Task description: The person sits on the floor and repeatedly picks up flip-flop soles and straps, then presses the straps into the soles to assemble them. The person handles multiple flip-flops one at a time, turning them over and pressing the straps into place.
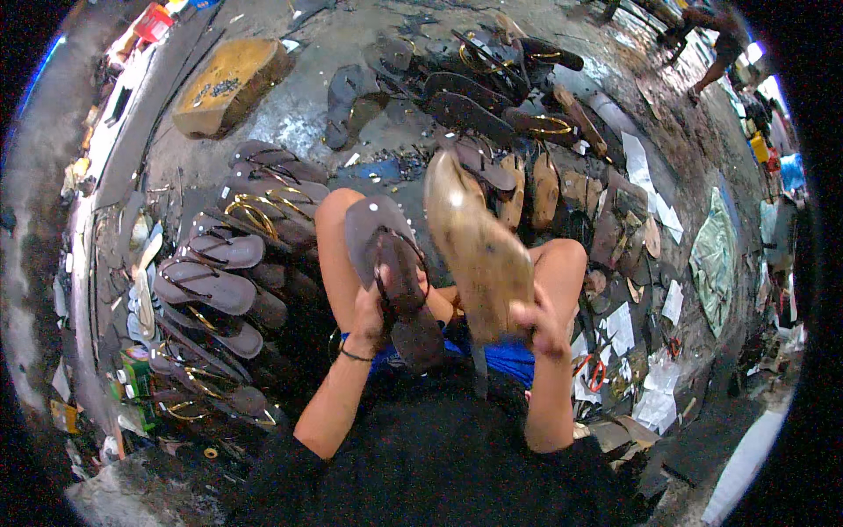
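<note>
Between my knees, my left hand is closed around a brown thong sandal, its toe end tipped up and away from me. Its dark strap part sits beside my fingers, and its lower end drops toward my lap. To the right, my right hand grips the near end of a tan, shiny, foot-shaped shoe last. The last slants up to the left, its far end smeared by motion. Last and sandal are side by side with a gap between them. Some fingers of both hands are hidden behind what they hold.
Brown sandals, some with gold straps, are piled at my left. More dark sandals lie ahead, near wooden lasts. A wooden block holds small dark bits. Red-handled scissors, paper scraps and green cloth lie right. Another person is far right.
</note>
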`<state>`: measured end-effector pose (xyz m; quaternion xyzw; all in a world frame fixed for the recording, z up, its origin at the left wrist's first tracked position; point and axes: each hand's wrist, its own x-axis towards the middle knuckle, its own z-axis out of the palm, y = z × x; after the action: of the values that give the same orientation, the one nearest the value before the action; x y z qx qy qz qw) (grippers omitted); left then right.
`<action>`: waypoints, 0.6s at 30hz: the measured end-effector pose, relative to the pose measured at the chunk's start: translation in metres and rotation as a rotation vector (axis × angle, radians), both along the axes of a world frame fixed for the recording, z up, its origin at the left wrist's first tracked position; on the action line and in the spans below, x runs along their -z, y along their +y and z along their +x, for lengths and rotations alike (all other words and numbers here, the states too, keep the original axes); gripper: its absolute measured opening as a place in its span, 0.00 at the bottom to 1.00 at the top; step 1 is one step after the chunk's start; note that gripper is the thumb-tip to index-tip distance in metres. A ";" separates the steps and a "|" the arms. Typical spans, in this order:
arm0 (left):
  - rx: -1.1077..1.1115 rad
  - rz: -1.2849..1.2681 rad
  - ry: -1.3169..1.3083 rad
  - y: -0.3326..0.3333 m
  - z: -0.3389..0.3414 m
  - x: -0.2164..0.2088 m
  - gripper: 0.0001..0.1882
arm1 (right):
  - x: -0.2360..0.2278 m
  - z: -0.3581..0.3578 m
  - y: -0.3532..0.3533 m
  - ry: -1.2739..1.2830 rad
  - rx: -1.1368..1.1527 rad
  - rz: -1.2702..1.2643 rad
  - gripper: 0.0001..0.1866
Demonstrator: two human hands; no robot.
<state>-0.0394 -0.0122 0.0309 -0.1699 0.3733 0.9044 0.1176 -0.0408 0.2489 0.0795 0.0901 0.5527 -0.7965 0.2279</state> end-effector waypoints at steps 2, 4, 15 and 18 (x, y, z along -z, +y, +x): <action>-0.088 -0.218 0.003 -0.008 -0.002 0.036 0.31 | -0.041 0.029 0.003 -0.077 -0.077 0.044 0.34; -0.086 -0.324 0.010 -0.012 -0.002 0.066 0.30 | -0.054 0.049 0.002 -0.150 -0.109 0.028 0.32; -0.140 -0.086 -0.147 0.020 0.051 0.035 0.46 | -0.018 0.063 -0.101 0.670 -0.116 0.980 0.33; -0.128 -0.019 -0.174 0.020 0.044 0.019 0.46 | 0.003 0.059 -0.119 0.705 -0.009 0.987 0.33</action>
<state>0.0045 0.0079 0.0123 -0.2726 0.3587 0.8882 0.0901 0.0186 0.1301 0.0763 -0.0866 0.8994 -0.4272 -0.0341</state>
